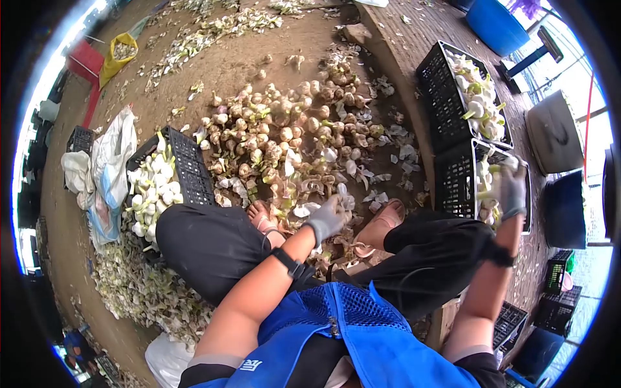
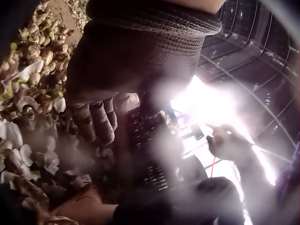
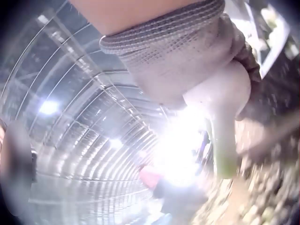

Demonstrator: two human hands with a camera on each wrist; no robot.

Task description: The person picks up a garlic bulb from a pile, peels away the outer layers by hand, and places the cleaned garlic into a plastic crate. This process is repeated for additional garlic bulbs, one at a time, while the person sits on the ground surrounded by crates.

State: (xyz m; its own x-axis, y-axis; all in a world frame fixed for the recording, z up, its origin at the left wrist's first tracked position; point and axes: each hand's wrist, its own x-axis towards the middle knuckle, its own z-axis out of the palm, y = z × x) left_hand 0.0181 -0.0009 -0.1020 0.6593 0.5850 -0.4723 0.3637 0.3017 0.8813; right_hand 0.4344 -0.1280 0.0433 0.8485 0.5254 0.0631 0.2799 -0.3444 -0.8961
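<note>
Now, right hand [image 1: 513,187]: over the black crate [image 1: 455,186], your fingers gripping a garlic bulb [image 3: 225,91].
Left hand [image 1: 326,221]: left of that crate; whether you hold anything, I cannot tell.
Garlic heap [image 1: 278,132]: also left of it.

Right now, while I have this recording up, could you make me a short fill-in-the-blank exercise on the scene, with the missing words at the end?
1. The grey-gloved right hand grips a smooth white garlic bulb with a stem that is ____ at its tip.
2. The plastic crate with perforated walls beneath that hand is ____.
3. The cloth vest with mesh panels is ____.
4. The upright, open-topped sack beyond the crumpled white sacks is ____.

Missing words: green; black; blue; yellow.
</note>
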